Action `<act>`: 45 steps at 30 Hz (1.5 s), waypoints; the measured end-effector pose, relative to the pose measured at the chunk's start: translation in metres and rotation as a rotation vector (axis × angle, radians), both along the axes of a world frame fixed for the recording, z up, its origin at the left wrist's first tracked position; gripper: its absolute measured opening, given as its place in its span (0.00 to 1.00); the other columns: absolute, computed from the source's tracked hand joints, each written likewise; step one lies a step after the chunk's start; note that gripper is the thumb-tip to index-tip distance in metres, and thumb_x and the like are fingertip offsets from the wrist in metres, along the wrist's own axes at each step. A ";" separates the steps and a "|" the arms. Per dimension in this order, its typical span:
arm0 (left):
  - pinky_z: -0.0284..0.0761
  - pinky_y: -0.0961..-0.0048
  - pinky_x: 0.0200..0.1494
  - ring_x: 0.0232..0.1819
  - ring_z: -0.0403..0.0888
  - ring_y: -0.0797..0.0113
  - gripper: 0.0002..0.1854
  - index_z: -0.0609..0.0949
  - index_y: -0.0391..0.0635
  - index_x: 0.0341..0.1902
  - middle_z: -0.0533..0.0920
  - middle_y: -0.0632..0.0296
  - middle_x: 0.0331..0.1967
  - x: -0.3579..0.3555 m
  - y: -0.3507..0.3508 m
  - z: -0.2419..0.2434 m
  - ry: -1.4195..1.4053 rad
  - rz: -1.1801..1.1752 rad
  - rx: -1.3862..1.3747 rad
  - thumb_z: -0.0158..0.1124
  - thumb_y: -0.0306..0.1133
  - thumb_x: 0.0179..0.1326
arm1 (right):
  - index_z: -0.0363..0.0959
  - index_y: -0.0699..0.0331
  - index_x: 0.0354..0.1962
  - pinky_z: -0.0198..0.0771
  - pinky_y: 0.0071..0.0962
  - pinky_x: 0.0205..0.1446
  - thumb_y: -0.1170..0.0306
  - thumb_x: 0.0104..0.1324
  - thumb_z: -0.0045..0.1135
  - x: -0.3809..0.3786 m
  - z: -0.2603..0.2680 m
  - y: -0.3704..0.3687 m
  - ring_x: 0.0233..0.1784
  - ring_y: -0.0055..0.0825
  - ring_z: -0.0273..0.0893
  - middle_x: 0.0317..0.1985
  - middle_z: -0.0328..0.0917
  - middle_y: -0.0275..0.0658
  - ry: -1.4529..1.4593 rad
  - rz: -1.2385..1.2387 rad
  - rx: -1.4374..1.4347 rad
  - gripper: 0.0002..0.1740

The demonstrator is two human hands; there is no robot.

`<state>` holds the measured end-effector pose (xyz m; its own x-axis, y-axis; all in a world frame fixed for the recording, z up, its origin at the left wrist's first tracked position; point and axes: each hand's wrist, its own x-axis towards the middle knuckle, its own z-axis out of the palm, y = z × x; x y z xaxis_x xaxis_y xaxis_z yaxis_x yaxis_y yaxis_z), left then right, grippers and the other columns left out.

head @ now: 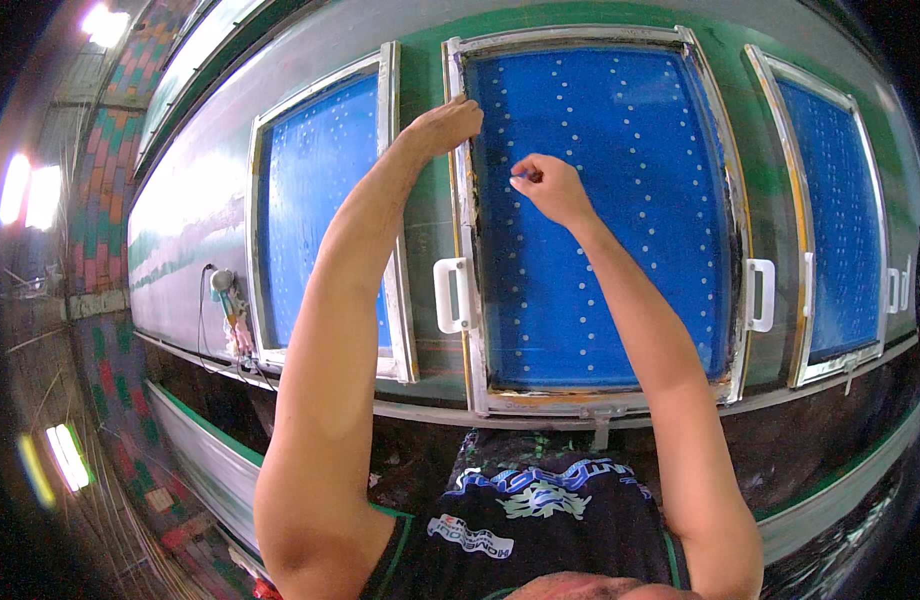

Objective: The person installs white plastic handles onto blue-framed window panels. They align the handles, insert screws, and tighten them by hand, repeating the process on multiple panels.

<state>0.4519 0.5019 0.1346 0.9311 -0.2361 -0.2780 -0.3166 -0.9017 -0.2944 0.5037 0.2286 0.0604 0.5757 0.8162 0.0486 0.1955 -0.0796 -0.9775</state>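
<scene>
In front of me lies a framed screen-printing screen [602, 225] with blue mesh and rows of small pale dots. My left hand [451, 124] is at its left frame bar, near the upper corner, with the fingers curled; whether it grips the bar or something small cannot be told. Over the blue mesh, right of that bar, my right hand [546, 184] has thumb and fingertips curled close together, with a small dark spot between them that is too small to name. White plastic handles [454, 295] are fixed to both sides of the frame.
Similar blue screens lie to the left [321, 210] and right [835, 217] on the long green and grey table [422, 225]. A device with a cord [221, 280], possibly a heat gun, rests near the left screen. A metal rail [430, 415] runs along the table's near edge.
</scene>
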 end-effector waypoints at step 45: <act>0.78 0.53 0.52 0.51 0.83 0.45 0.05 0.82 0.41 0.42 0.85 0.48 0.44 0.039 0.012 0.017 0.357 0.161 -0.266 0.63 0.26 0.64 | 0.90 0.53 0.40 0.82 0.47 0.47 0.56 0.66 0.67 0.001 -0.011 0.114 0.41 0.48 0.88 0.37 0.89 0.45 -0.286 -0.214 -0.194 0.13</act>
<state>0.4913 0.5140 0.1513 0.8188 -0.2035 -0.5368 -0.2063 -0.9769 0.0556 0.5048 0.3427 0.0497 0.7192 0.6892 0.0881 0.4160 -0.3256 -0.8491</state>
